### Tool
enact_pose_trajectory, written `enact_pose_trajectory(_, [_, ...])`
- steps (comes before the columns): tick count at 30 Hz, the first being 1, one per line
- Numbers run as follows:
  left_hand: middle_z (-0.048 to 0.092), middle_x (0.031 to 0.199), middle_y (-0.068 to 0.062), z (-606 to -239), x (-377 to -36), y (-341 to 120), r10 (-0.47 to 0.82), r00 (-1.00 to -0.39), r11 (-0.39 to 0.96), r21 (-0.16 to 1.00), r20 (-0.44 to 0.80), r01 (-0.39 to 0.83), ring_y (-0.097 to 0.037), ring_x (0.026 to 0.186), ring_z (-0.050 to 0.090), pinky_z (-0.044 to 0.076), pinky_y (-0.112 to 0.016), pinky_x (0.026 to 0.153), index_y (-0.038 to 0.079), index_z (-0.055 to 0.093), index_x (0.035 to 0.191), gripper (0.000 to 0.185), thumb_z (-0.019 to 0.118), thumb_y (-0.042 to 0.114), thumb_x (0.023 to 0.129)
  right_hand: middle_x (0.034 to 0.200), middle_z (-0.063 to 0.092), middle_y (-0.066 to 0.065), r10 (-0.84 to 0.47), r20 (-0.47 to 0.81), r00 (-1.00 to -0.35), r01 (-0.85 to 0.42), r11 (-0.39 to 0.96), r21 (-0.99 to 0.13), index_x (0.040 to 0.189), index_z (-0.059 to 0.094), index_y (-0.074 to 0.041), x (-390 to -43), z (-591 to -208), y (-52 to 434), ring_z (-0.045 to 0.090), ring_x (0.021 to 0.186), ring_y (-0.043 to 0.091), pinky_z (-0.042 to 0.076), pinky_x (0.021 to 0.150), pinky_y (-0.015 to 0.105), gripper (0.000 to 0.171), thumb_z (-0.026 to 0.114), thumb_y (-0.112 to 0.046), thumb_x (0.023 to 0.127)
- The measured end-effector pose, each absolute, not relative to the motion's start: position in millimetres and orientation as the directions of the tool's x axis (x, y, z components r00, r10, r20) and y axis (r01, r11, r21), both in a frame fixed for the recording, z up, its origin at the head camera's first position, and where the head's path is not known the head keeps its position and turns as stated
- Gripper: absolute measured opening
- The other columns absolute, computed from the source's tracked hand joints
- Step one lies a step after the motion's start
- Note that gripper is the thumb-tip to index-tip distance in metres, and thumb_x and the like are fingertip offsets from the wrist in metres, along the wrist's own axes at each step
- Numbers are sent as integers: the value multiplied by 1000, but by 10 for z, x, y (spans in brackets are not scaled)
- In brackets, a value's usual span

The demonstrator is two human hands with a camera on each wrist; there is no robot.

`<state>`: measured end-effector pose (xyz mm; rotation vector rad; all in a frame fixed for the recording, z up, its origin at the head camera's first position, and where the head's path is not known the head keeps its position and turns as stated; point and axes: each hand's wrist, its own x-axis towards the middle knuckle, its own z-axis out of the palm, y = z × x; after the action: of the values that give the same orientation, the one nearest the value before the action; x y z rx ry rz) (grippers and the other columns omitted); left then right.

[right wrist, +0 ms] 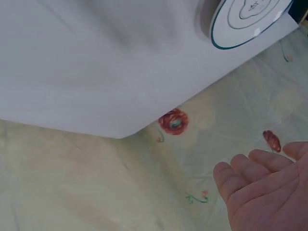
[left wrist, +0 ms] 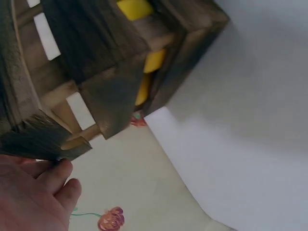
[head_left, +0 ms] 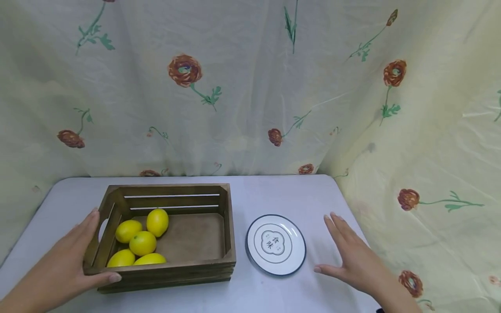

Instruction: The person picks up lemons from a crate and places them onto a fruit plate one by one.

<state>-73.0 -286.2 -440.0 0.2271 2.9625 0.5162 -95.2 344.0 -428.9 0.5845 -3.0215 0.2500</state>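
A dark wooden slatted crate (head_left: pixel 188 271) stands on the left half of the table, with several yellow lemons (head_left: pixel 142 242) in its left part. My left hand (head_left: pixel 88 251) lies against the crate's left end, fingers straight along the side and thumb on the front corner. The left wrist view shows the crate (left wrist: pixel 96 62) from below, a lemon (left wrist: pixel 154 60) through its slats, and my left hand's fingertips (left wrist: pixel 57 173) touching a corner. A white plate (head_left: pixel 275 244) with a dark rim lies right of the crate. My right hand (head_left: pixel 340 252) is spread flat just right of the plate (right wrist: pixel 250 19) and holds nothing.
The table (head_left: pixel 274 191) has a pale lilac cover. A cream cloth with red flowers (head_left: pixel 250 87) hangs close behind it and along its right edge. The right half of the crate holds nothing.
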Motion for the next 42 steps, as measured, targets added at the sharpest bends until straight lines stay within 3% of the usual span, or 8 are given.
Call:
enact_pose_trajectory(7, [-15,167,-32,-4389,-781,-2751,183,-981,900,413,-70,138,-66,143,20,29,-80,105,-5,-13,162,143,80,67,81,170,23,21,-377,43,-925,-379,910,-168,168,18,-9,-967,-4208,3289,30,152,44,39,113,62,127,71,-81,78])
enact_pose_trajectory(13, [-23,168,-24,-4387,-782,-2699,188,-982,890,430,-36,154,-66,143,22,31,-81,104,-6,-9,162,147,84,68,76,169,26,22,-405,77,-911,-413,894,-172,168,18,-8,-995,-4191,3201,33,150,45,41,112,62,127,76,-77,78])
enact_pose_trajectory(20, [-18,171,-21,-4402,-763,-2695,198,-980,886,425,11,184,-62,147,21,33,-79,105,-11,1,162,139,82,67,79,171,24,18,-433,81,-898,-441,879,-182,168,19,-9,-1039,-4158,3083,33,151,43,43,111,62,123,77,-73,80])
enact_pose_trajectory(34, [-24,168,-25,-4392,-727,-2688,144,-989,893,434,-31,117,-64,145,21,31,-78,107,-8,-11,161,150,85,68,74,172,23,15,-439,27,-898,-437,883,-173,166,23,-6,-1101,-4077,2912,31,152,40,44,110,60,125,79,-73,77])
enact_pose_trajectory(42, [-11,168,-34,-4365,-735,-2690,139,-990,923,366,-34,117,-64,141,29,35,-75,107,-14,-4,160,149,80,75,74,171,24,14,-505,86,-859,-512,843,-164,167,22,-6,-1139,-3995,2802,33,152,38,44,110,58,122,74,-75,81])
